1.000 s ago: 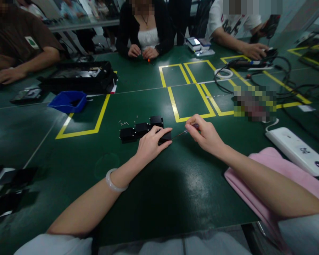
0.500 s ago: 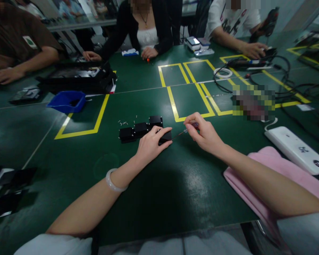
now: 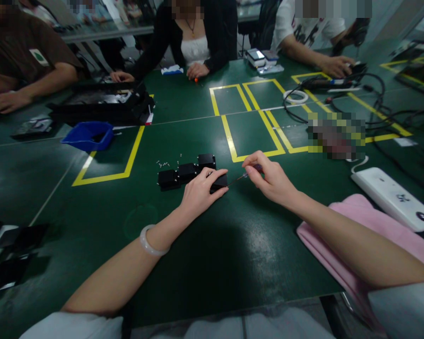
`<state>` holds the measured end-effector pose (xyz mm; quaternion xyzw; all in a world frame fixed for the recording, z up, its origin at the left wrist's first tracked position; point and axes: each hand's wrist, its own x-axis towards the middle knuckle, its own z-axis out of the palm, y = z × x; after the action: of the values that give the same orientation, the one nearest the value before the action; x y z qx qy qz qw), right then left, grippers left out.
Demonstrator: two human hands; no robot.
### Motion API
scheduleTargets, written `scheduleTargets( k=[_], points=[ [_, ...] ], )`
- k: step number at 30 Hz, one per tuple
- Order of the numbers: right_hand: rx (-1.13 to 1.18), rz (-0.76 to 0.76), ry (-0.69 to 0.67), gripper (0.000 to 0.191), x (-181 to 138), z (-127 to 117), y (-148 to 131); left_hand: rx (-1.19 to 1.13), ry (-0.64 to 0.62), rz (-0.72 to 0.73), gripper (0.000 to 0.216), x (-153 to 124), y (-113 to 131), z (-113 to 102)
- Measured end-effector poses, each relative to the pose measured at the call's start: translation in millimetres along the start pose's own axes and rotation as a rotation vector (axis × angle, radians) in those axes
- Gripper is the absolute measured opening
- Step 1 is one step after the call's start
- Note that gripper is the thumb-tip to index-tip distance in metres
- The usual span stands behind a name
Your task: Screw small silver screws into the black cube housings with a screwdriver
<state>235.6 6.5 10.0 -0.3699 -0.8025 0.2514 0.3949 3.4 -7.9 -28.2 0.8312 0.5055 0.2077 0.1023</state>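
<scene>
My left hand (image 3: 199,189) grips a small black box (image 3: 219,181) on the green table, thumb and fingers on opposite sides of it. From the right, my right hand (image 3: 268,175) pinches a screwdriver (image 3: 245,175) with a thin shaft. Its tip meets the right edge of that box, as far as I can see. Beside my left hand, three similar black boxes (image 3: 187,170) stand in a slanting row, small screws showing at their corners. Several loose screws (image 3: 163,164) lie just behind the row.
A blue bin (image 3: 88,135) and stacked black trays (image 3: 102,103) stand at the left. To the right are a pink cloth (image 3: 353,212), a white power strip (image 3: 395,197) and black cables (image 3: 378,106). Dark flat parts (image 3: 12,263) lie near left. Co-workers sit across the table (image 3: 198,263).
Both hands keep nearly the same place, the screwdriver still at the box's right edge. The whole view has shifted very slightly.
</scene>
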Motion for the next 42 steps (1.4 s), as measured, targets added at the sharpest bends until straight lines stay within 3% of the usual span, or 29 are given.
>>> scheduleTargets(
  k=[4,8,17,25,30,37,42],
  points=[
    [0.037,0.012,-0.023,0.012,0.6,-0.8,0.1,0.000,-0.003,0.002,0.046,0.1,0.1,0.1],
    [0.030,-0.001,0.001,0.003,0.4,0.5,2.2,0.010,-0.013,-0.010,0.047,0.5,0.9,-0.5],
    [0.064,0.012,-0.034,0.012,0.9,-1.0,1.0,0.005,-0.013,-0.004,0.046,-0.1,0.8,-1.0],
    [0.064,0.024,0.005,0.004,0.7,0.2,2.9,-0.008,0.002,0.013,0.045,-0.7,-1.3,0.3],
    [0.057,0.054,-0.008,0.012,1.2,-1.4,1.1,-0.007,-0.001,0.012,0.045,-0.5,-1.1,-0.1],
    [0.066,0.015,0.001,0.004,0.9,0.1,1.9,-0.005,-0.009,0.002,0.046,-0.1,-0.4,-0.4],
    [0.061,0.033,-0.013,0.012,1.1,-0.5,1.2,-0.002,-0.005,0.002,0.046,-0.4,-1.3,0.0]
  ],
)
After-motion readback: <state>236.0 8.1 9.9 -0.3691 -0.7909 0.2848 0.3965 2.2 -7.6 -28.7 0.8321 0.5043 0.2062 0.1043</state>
